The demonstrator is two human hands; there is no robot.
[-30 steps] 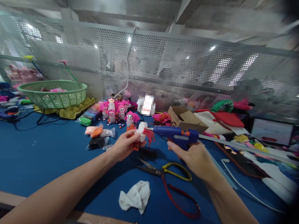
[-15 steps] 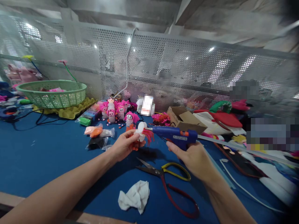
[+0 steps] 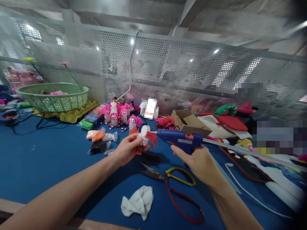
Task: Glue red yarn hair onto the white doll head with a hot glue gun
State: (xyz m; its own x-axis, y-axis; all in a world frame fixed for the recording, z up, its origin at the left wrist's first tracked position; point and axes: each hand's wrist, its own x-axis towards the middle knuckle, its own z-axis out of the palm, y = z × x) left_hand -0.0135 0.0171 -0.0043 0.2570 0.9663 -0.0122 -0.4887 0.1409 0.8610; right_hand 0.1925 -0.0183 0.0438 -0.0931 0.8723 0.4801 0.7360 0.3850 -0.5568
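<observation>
Premises appear to be a craft workshop. Evidence: 1 blue worktable (image 3: 55,159) backed by a perforated metal partition (image 3: 192,67) beneath a bare concrete ceiling (image 3: 139,12); 1 blue glue gun (image 3: 176,136) in hand; 1 pair of scissors (image 3: 165,177); bagged coloured material (image 3: 98,135); clustered pink-haired dolls (image 3: 114,119); 1 green basket (image 3: 62,103).

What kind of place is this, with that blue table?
It looks like a craft workshop, perhaps for handmade toys: the right hand holds a blue glue gun, pink-haired dolls stand grouped on the table, and large scissors lie nearby.
</observation>
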